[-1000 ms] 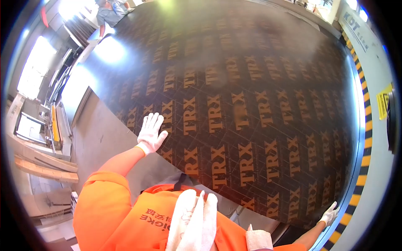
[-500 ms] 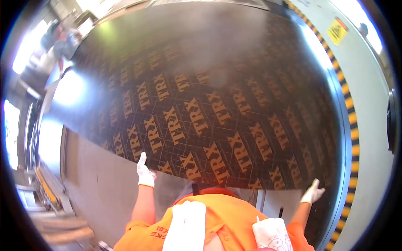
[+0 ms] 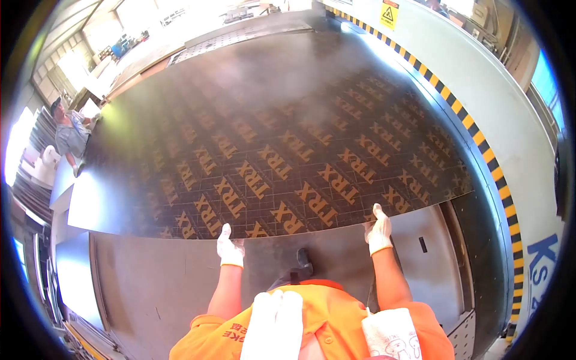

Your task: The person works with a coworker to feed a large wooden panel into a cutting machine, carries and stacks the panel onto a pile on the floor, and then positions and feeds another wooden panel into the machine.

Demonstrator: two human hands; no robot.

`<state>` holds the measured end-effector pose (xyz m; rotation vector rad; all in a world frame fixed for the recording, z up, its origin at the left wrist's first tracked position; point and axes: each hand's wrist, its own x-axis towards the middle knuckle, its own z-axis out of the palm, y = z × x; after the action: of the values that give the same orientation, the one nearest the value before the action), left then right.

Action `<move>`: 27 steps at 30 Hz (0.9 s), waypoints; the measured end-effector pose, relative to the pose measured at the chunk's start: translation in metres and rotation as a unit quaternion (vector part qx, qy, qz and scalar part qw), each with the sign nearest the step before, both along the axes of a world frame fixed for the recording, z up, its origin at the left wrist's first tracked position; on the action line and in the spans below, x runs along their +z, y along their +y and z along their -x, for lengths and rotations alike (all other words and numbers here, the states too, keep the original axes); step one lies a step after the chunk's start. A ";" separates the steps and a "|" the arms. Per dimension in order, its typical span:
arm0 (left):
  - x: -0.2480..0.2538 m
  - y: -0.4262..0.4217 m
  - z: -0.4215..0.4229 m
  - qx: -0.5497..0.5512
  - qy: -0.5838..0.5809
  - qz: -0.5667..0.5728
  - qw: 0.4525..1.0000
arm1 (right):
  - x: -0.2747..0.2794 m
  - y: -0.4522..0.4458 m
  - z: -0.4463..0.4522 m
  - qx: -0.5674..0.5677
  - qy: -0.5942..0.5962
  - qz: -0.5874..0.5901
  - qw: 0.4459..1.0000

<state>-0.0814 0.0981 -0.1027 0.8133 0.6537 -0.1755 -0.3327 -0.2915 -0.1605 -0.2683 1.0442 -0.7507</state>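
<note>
A large dark brown film-faced plywood panel (image 3: 270, 180), printed with rows of "TRX" lettering, spreads out in front of me. Both my hands wear white gloves and grip its near edge. My left hand (image 3: 230, 247) has its thumb on top, left of my body, with its fingers under the board and partly hidden. My right hand (image 3: 378, 230) holds the same edge further right, thumb up and fingers below. Beneath the near edge lies a plain grey surface (image 3: 162, 288).
A co-worker (image 3: 72, 135) stands by the panel's far left side. Along the right runs a pale machine (image 3: 456, 66) with a black-and-yellow striped border (image 3: 457, 108) and a yellow warning sign (image 3: 389, 14). A small dark slot (image 3: 423, 245) marks the grey surface.
My right hand has moved left along the near edge, away from the right corner. The view has shifted, showing the far end and the co-worker more clearly. The left hand keeps its grip.
</note>
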 end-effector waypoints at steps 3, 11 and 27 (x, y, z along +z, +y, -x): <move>0.002 0.012 0.006 -0.014 0.003 -0.012 1.000 | 0.009 0.013 0.003 0.002 0.019 0.008 1.000; -0.005 0.034 -0.070 -0.160 -0.008 0.046 0.986 | 0.003 -0.013 -0.064 -0.003 0.050 0.030 0.998; -0.025 -0.168 -0.151 -0.118 -0.004 -0.035 0.992 | -0.017 -0.148 -0.173 -0.032 -0.056 -0.130 0.989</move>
<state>0.0693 -0.0704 -0.1276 0.9587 0.5565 -0.3651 -0.1593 -0.4395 -0.1775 0.0317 1.0349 -0.6704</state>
